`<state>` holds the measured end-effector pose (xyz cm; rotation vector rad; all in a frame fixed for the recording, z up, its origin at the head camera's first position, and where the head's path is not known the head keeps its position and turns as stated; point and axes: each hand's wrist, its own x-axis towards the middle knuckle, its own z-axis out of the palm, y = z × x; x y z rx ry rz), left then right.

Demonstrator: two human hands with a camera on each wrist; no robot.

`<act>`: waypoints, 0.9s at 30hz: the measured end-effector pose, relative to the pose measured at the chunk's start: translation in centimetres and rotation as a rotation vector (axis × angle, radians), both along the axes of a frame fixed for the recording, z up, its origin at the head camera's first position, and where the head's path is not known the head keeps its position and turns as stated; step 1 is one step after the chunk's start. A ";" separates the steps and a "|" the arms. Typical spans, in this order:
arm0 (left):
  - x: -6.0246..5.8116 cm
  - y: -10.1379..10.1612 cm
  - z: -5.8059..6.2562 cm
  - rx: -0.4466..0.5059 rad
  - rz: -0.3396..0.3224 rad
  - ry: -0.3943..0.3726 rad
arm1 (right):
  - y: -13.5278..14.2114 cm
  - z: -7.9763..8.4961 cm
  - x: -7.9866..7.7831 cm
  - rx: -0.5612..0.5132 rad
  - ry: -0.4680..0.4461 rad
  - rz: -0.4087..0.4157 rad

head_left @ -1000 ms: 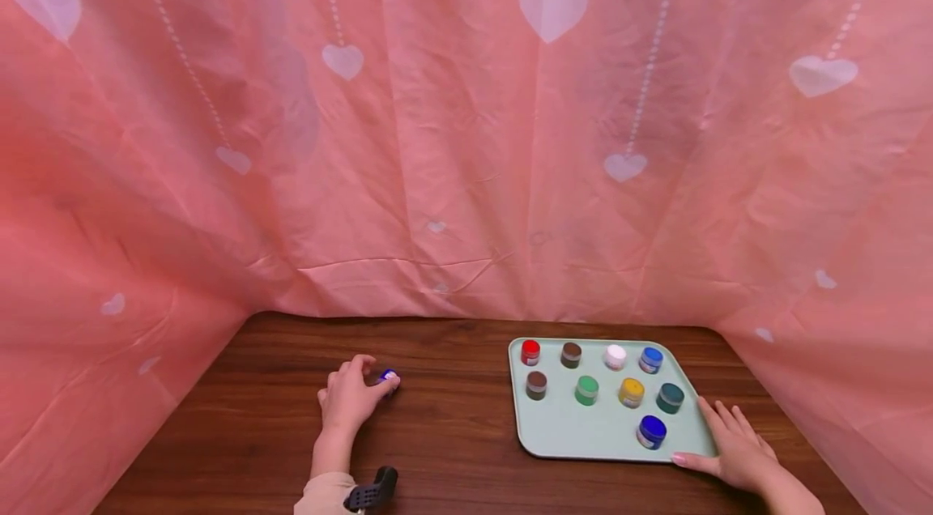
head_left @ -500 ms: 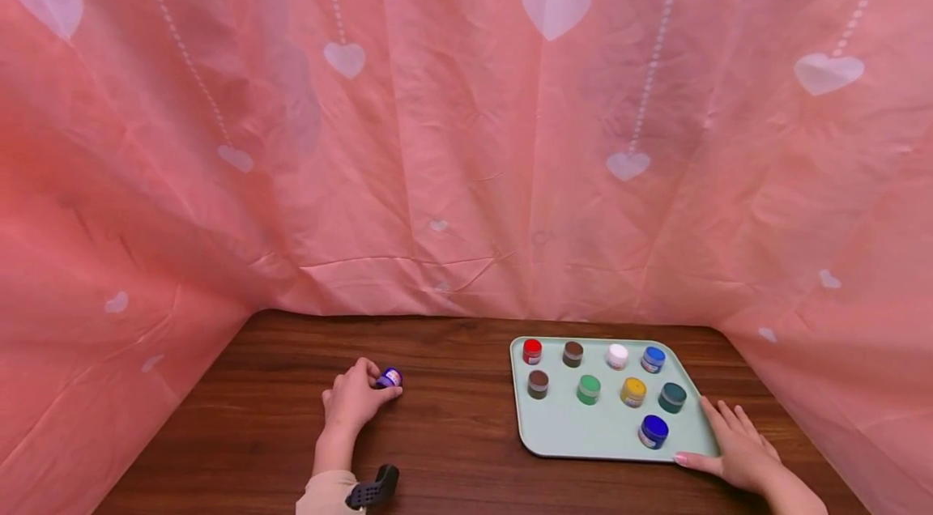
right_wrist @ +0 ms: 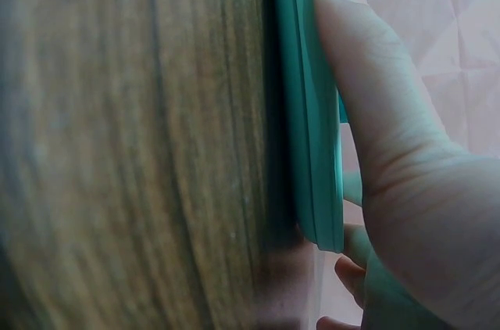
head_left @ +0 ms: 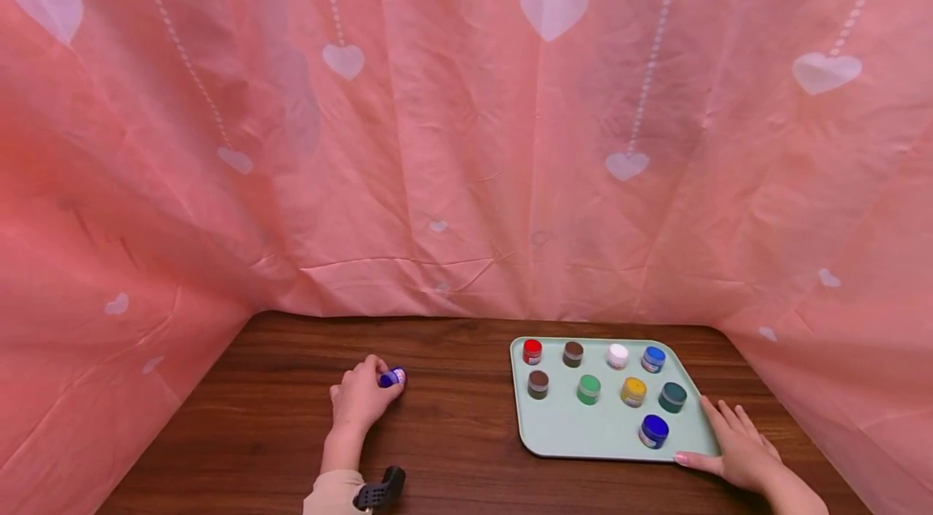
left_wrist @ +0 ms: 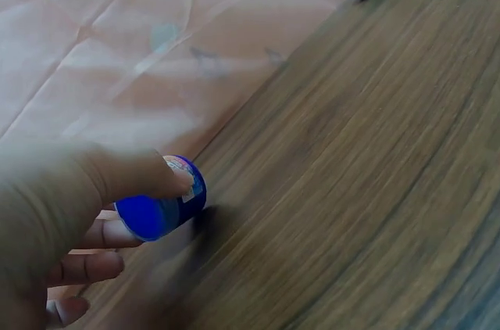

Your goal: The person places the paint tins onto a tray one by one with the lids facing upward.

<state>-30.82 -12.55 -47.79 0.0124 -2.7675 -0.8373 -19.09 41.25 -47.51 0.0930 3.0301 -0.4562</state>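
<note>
My left hand [head_left: 359, 397] pinches a small blue paint jar [head_left: 396, 376] between thumb and fingers, left of the table's middle. In the left wrist view the paint jar [left_wrist: 148, 219] lies tipped on its side, the thumb over its label. A pale green tray [head_left: 568, 432] is on the right, bearing several paint jars, among them a dark blue jar [head_left: 653, 432] near its front right corner. At that corner rests my right hand [head_left: 745, 450], its thumb on the front rim and its fingers stretched along the right side. In the right wrist view the thumb [right_wrist: 383, 72] touches the tray's rim.
Two rows of jars stand towards the tray's back, including a red jar [head_left: 532, 351], a yellow jar [head_left: 633, 392] and a green jar [head_left: 588, 389]. Brown wooden table [head_left: 452, 418] lies between the left hand and the tray. A pink curtain [head_left: 437, 175] hangs behind.
My left hand has tipped the blue jar so its label shows and shifted slightly to the right with it. The right hand and the tray have stayed put.
</note>
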 end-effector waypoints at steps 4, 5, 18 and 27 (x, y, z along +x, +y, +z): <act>0.0 1.0 0.2 -0.033 -0.013 0.049 | 0.0 0.0 0.0 -0.001 -0.006 -0.003; 0.0 1.3 0.2 -0.041 -0.017 0.059 | 0.1 -0.1 0.0 -0.002 -0.008 -0.003; 0.6 5.7 1.2 -0.132 -0.087 0.193 | 0.7 -0.6 -0.5 -0.023 -0.042 -0.013; 1.9 9.1 1.6 -0.163 -0.176 0.314 | 0.3 -0.2 -0.3 -0.019 -0.036 -0.011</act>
